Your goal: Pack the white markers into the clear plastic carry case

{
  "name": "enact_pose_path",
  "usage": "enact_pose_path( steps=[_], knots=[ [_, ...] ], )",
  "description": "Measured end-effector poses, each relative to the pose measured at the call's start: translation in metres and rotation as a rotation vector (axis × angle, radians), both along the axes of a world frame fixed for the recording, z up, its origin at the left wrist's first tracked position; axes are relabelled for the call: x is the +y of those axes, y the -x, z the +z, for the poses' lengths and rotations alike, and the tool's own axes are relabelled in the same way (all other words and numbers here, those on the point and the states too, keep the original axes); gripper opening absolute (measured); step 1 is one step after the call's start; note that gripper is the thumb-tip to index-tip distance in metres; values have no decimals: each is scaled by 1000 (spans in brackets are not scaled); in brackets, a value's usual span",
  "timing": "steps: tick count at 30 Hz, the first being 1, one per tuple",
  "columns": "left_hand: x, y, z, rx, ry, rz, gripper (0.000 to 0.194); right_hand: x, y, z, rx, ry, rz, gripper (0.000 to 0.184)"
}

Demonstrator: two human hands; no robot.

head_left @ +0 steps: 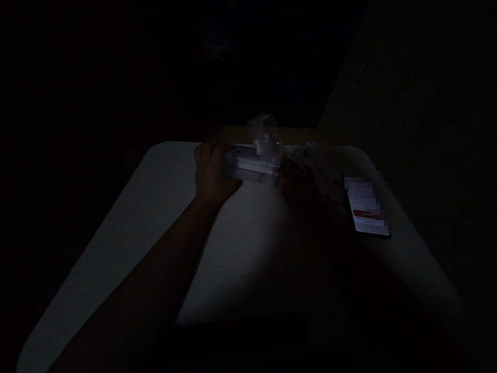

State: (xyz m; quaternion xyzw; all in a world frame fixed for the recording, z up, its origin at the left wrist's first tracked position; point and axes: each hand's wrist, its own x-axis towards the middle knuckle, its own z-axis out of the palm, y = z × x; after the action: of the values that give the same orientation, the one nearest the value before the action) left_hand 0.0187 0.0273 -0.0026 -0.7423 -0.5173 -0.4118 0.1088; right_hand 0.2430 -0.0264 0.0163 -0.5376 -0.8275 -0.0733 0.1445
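A clear plastic case [252,168] lies lengthwise across the far part of the table, with whitish, pen-like contents showing through its wall. Its transparent flap lid [266,134] stands up at the right end. My left hand [213,171] is wrapped around the case's left end. At the right end is my right hand [298,181], in deep shadow, its fingers bent close against the case's opening. What those fingers hold, if anything, is too dark to make out. Several slim white markers [320,168] lie just beyond and to the right of that hand.
A phone [367,207] with a lit screen lies on the right side of the pale table [229,248]. The table's far edge runs just behind the case. Surroundings are very dark, and shadow covers the table's near right part.
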Motion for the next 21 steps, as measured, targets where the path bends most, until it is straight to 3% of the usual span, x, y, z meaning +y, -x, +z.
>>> enact_pose_path(
  steps=[13,21],
  knots=[
    [1,0,-1,-32,17,-16,63,-2,3,3,118,15,122,44],
    [3,0,-3,-40,31,-28,60,-5,5,4,-10,37,119,43]
  ],
)
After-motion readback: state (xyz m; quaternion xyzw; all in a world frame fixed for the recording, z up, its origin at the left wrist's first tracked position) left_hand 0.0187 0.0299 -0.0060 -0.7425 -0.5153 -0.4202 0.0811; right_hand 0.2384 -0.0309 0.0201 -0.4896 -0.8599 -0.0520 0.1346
